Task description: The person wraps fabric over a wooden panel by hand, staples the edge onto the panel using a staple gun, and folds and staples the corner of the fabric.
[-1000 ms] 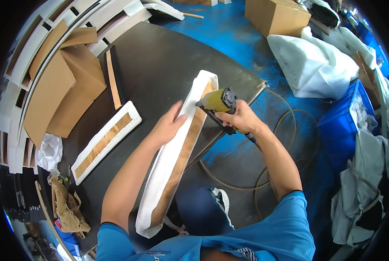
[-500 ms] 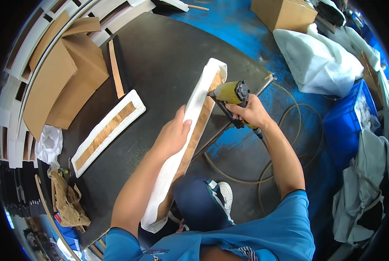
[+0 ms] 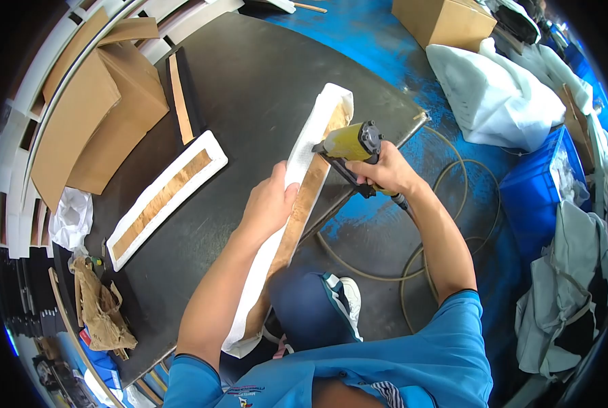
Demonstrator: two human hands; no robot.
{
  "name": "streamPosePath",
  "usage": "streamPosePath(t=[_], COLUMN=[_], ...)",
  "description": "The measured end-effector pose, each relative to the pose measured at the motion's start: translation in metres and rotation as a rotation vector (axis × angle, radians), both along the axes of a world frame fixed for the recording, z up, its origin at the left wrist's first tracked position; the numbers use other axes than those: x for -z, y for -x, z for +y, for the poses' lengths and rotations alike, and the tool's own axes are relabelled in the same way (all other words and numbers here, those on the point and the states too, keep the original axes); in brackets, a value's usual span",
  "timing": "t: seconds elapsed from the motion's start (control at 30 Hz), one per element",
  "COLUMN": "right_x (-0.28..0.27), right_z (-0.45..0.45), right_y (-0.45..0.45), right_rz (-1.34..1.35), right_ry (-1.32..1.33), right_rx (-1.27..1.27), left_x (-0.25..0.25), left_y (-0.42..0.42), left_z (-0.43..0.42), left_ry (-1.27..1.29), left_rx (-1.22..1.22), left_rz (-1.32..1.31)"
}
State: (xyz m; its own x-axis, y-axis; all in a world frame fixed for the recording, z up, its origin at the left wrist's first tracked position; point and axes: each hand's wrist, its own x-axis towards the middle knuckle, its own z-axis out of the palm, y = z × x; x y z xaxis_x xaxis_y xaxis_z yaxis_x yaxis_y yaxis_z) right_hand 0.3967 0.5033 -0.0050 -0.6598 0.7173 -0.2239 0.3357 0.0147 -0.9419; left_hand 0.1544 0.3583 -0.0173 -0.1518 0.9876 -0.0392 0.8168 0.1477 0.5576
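A long wooden board [image 3: 312, 182] with white padded fabric [image 3: 300, 154] wrapped over its edges slants across the table's near corner towards my body. My left hand [image 3: 271, 200] is closed around its left edge about midway, thumb on the fabric. In my right hand [image 3: 391, 168] is a yellow and black pneumatic staple gun [image 3: 345, 143], gripped by its handle. The gun's nose rests at or just over the fabric's inner edge, above my left hand; whether it touches I cannot tell. A shorter wrapped board [image 3: 162, 194] lies wood side up on the left.
Beneath the boards is a dark table [image 3: 263, 68]. A strip with black fabric [image 3: 180, 98] and an open cardboard box [image 3: 117, 109] lie left. An air hose [image 3: 464, 197] loops on the floor at right, near a blue bin [image 3: 542, 194] and a white sack [image 3: 491, 95].
The staple gun's nose has shifted slightly left, from over the bare wood's edge onto the white fabric. The board's far end has moved a little away from me. Both hands keep their grip.
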Motion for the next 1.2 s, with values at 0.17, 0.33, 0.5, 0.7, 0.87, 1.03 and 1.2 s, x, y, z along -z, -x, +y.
streamPosePath(t=[0.17, 0.33, 0.5, 0.7, 0.87, 1.03, 1.2], right_x=[0.012, 0.021, 0.032, 0.031, 0.032, 0.014, 0.023], right_z=[-0.026, -0.049, -0.071, -0.094, -0.094, -0.104, -0.105], right_y=[0.005, 0.008, 0.009, 0.014, 0.017, 0.015, 0.009], right_rz=[0.051, 0.028, 0.104, 0.157, 0.056, 0.071, 0.069], right_ry=[0.028, -0.002, -0.044, 0.003, 0.095, 0.061, 0.013], right_rx=[0.021, 0.011, -0.025, 0.031, 0.060, 0.070, 0.061], left_x=[-0.005, 0.001, -0.007, 0.008, -0.017, -0.018, -0.001], left_y=[0.000, 0.004, 0.005, 0.031, 0.016, 0.005, 0.028], left_z=[0.000, -0.002, -0.005, -0.072, -0.101, -0.103, -0.074], left_ry=[0.082, 0.019, 0.087, 0.037, 0.148, 0.140, 0.091], left_rx=[-0.038, -0.016, -0.025, 0.036, -0.103, -0.049, 0.040], left_rz=[-0.040, -0.008, -0.090, -0.521, -0.476, -0.196, -0.439])
